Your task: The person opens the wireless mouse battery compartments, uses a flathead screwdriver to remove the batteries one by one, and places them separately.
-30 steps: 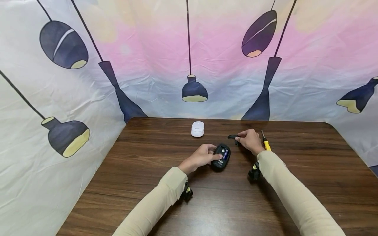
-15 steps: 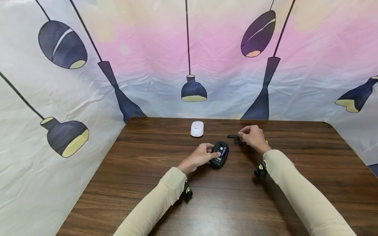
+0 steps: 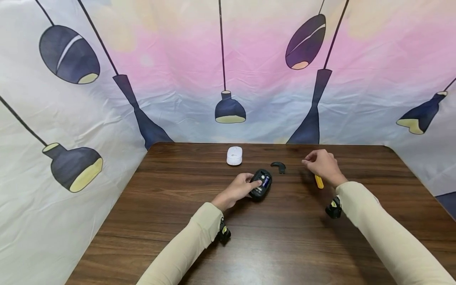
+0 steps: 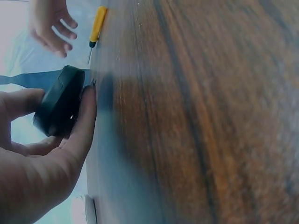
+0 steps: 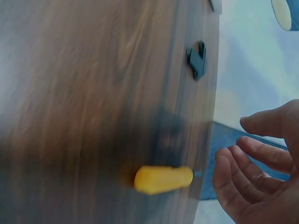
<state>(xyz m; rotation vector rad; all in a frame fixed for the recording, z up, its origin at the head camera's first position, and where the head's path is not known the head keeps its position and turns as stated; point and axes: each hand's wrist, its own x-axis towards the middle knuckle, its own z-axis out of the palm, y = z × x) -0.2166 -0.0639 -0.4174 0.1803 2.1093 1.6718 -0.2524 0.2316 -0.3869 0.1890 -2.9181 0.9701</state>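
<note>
My left hand [image 3: 238, 189] holds a black computer mouse [image 3: 264, 192] underside up, thumb across its bottom and fingers behind. A battery [image 3: 266, 181] with a blue wrapper shows in the mouse's open compartment. To the right of the mouse, a curved black battery cover [image 3: 279, 166] lies on the table. My right hand [image 3: 323, 165] hovers over a yellow-handled screwdriver [image 3: 319, 181], with nothing between its fingers. In the right wrist view the fingers are loosely bent, apart from the screwdriver handle [image 5: 163, 179]; much of the shaft is hidden in the head view.
A white mouse [image 3: 234, 156] sits near the back edge of the brown wooden table [image 3: 185, 166]. Behind the table hangs a cloth backdrop [image 3: 189, 79] printed with lamps. Small black cameras are strapped at both wrists.
My right hand has let go of the battery cover, leaving it on the table, and moved right over the screwdriver. The left hand still holds the black mouse.
</note>
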